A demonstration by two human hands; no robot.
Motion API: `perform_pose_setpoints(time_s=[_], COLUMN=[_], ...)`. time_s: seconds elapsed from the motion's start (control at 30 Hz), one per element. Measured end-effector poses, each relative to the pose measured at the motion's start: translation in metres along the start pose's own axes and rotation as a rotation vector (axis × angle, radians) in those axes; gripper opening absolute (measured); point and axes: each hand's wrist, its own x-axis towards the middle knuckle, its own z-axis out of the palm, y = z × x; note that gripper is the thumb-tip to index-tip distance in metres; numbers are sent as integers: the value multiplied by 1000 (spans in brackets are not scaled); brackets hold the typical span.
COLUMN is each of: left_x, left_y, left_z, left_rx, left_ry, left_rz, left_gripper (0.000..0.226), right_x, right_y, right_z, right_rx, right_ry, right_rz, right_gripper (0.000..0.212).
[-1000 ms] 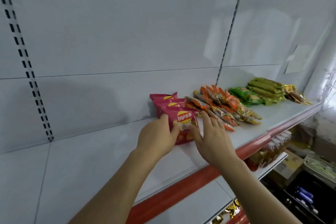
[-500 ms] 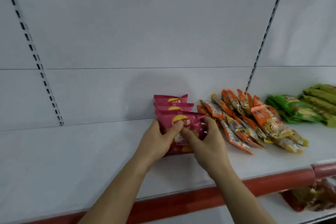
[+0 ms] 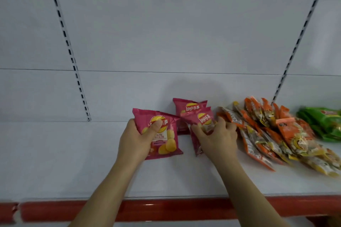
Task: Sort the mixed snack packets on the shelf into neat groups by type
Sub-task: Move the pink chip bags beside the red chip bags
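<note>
Three pink Lay's chip packets are on the white shelf (image 3: 73, 162). My left hand (image 3: 135, 140) grips the leftmost packet (image 3: 166, 142), thumb across its logo. A second packet (image 3: 203, 121), tilted, is pinched by my right hand (image 3: 217, 140). The third packet (image 3: 188, 109) stands behind them against the back panel. To the right lies a pile of orange snack packets (image 3: 273, 134), and past it green packets (image 3: 324, 123) at the frame's edge.
The shelf has a red front edge strip (image 3: 166, 210). Slotted uprights (image 3: 68, 46) run up the white back panel on the left and right. Bare shelf surface extends to the left of my hands.
The chip packets were stacked together with both hands on the front one. Now my left hand has drawn one packet leftward and my right holds another apart. The view has shifted left and closer.
</note>
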Motion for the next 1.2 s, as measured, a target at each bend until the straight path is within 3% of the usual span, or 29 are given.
perform_pose_setpoints(time_s=[0.1, 0.23, 0.37, 0.5, 0.57, 0.67, 0.73, 0.8, 0.9, 0.97, 1.03, 1.1, 1.2], left_x=[3, 5, 7, 8, 5, -4, -8, -12, -10, -2, 7, 12, 14], left_y=[-6, -12, -13, -6, 0, 13, 18, 19, 17, 11, 7, 5, 3], left_z=[-3, 0, 2, 6, 12, 19, 19, 19, 21, 21, 15, 10, 4], left_rx=[12, 21, 14, -9, -21, -270, -448, -482, -479, -508, -503, -488, -466], left_ry=[-28, 3, 55, 33, 24, -143, -339, -441, -423, -369, -302, -298, -311], left_rz=[-11, -33, -74, -55, -38, -74, -129, -85, -53, -86, -97, -99, -93], left_gripper=[51, 49, 52, 52, 51, 58, 89, 104, 88, 74, 65, 65, 68], right_x=[7, 2, -3, -27, -42, -58, -62, -63, -63, -60, -52, -32, 9], right_y=[2, 2, -1, -17, -27, -32, -29, -29, -28, -26, -23, -17, -14], right_z=[2, 6, 4, -14, -13, 8, 20, 24, 21, 13, 2, -2, 3], right_rx=[-74, -321, -80, 261, 310, 232, 142, 73, 121, 189, 297, 306, 51], right_ry=[-71, 21, -51, 127, 155, 172, 251, 296, 222, 65, -72, -3, 33], right_rz=[38, -56, -61, -146, -234, -342, -391, -408, -476, -535, -486, -348, -120], right_gripper=[101, 89, 73, 76, 76, 75, 74, 71, 60, 51, 40, 33, 52])
